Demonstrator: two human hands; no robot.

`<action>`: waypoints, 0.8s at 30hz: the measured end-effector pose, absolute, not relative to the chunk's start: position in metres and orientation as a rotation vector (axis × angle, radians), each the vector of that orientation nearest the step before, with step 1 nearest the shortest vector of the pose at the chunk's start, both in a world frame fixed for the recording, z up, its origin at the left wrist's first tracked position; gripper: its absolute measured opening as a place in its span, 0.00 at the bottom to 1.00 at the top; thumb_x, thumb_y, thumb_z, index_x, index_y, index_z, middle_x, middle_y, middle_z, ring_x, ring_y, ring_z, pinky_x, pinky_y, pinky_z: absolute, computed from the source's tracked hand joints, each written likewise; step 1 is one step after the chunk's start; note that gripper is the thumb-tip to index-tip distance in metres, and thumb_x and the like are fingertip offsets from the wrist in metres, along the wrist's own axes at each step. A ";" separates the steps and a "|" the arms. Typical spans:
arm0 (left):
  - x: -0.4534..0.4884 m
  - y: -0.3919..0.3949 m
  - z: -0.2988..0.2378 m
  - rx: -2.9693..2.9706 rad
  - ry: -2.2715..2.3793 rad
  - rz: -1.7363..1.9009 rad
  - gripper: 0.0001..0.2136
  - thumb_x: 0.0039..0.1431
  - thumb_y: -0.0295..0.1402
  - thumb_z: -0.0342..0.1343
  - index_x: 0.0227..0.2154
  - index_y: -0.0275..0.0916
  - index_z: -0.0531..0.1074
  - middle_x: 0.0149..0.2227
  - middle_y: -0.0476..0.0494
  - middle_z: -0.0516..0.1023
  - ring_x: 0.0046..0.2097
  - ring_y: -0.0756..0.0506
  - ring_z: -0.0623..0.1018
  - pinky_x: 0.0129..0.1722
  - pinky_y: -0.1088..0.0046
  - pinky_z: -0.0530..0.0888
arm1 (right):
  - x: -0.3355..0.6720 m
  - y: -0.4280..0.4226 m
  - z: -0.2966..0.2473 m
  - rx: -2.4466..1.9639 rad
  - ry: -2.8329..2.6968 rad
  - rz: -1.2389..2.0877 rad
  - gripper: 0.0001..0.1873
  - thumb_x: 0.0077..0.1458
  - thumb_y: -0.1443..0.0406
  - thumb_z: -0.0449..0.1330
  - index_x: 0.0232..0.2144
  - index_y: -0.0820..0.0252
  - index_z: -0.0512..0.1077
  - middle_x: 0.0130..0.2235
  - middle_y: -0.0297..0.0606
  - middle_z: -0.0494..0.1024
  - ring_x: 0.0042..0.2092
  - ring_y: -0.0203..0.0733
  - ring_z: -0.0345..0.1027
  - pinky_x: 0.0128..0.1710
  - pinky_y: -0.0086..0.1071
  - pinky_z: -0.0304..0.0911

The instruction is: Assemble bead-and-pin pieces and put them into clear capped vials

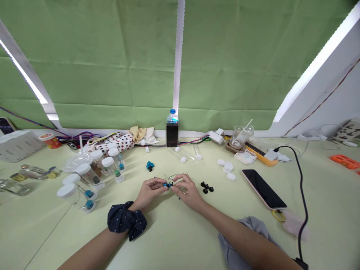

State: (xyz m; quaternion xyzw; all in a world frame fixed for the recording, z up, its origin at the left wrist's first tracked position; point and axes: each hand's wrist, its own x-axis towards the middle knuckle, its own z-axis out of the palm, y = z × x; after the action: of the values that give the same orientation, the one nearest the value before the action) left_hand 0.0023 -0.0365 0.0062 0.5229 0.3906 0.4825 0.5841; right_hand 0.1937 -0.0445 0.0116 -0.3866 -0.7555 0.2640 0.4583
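Between my two hands is a small blue and black piece (168, 184) with thin metal wires sticking out around it. My left hand (150, 193) pinches its blue end between thumb and fingertips. From the other side, the closed fingertips of my right hand (189, 191) grip its black end. What the piece is exactly is too small to tell. To the right of my right hand lie several small black knobs (206, 187). A little cluster of blue beads or balls (150, 165) rests on the table beyond my left hand.
Several clear jars with white lids (87, 174) stand at left, some holding blue pieces. White discs (226, 168) and a phone (263, 189) lie at right. Clear tubes (187, 154) and a water bottle (172, 119) are at the back. A black cable (302, 180) runs along the right.
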 end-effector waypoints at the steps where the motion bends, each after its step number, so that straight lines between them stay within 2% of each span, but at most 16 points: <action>1: 0.002 -0.036 0.006 1.222 0.912 1.127 0.11 0.43 0.28 0.65 0.31 0.34 0.74 0.33 0.42 0.80 0.36 0.46 0.78 0.40 0.70 0.73 | 0.194 -0.045 0.012 -0.947 -1.865 0.644 0.07 0.53 0.63 0.58 0.25 0.56 0.73 0.40 0.39 0.71 0.46 0.43 0.63 0.52 0.42 0.54; 9: 0.003 -0.037 0.007 1.233 0.923 1.126 0.11 0.42 0.30 0.65 0.31 0.34 0.75 0.33 0.41 0.80 0.35 0.45 0.78 0.40 0.69 0.73 | 0.194 -0.046 0.015 -0.971 -1.841 0.659 0.08 0.51 0.63 0.60 0.23 0.58 0.68 0.39 0.38 0.71 0.46 0.42 0.63 0.50 0.40 0.56; 12: 0.003 -0.037 0.008 1.230 0.932 1.136 0.12 0.41 0.31 0.66 0.31 0.33 0.75 0.33 0.40 0.80 0.35 0.44 0.78 0.39 0.67 0.74 | 0.194 -0.046 0.017 -0.964 -1.808 0.665 0.06 0.48 0.63 0.62 0.27 0.57 0.67 0.38 0.38 0.71 0.45 0.43 0.63 0.48 0.40 0.57; 16: 0.004 -0.038 0.010 1.218 0.925 1.138 0.12 0.41 0.31 0.66 0.31 0.33 0.75 0.34 0.40 0.80 0.36 0.44 0.78 0.40 0.66 0.73 | 0.193 -0.047 0.020 -0.956 -1.798 0.662 0.12 0.47 0.64 0.64 0.36 0.55 0.68 0.39 0.38 0.71 0.45 0.44 0.64 0.48 0.40 0.57; 24: 0.003 -0.039 0.011 1.225 0.915 1.118 0.11 0.42 0.30 0.65 0.31 0.34 0.75 0.33 0.41 0.81 0.36 0.45 0.79 0.40 0.70 0.73 | 0.194 -0.046 0.018 -0.961 -1.824 0.699 0.09 0.49 0.62 0.62 0.36 0.54 0.71 0.39 0.39 0.70 0.47 0.44 0.62 0.50 0.41 0.56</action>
State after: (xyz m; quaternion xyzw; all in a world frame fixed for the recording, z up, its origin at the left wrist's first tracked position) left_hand 0.0031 -0.0386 0.0109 0.5251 0.3921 0.4790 0.5841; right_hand 0.1936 -0.0457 0.0177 -0.3910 -0.7422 0.2846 0.4640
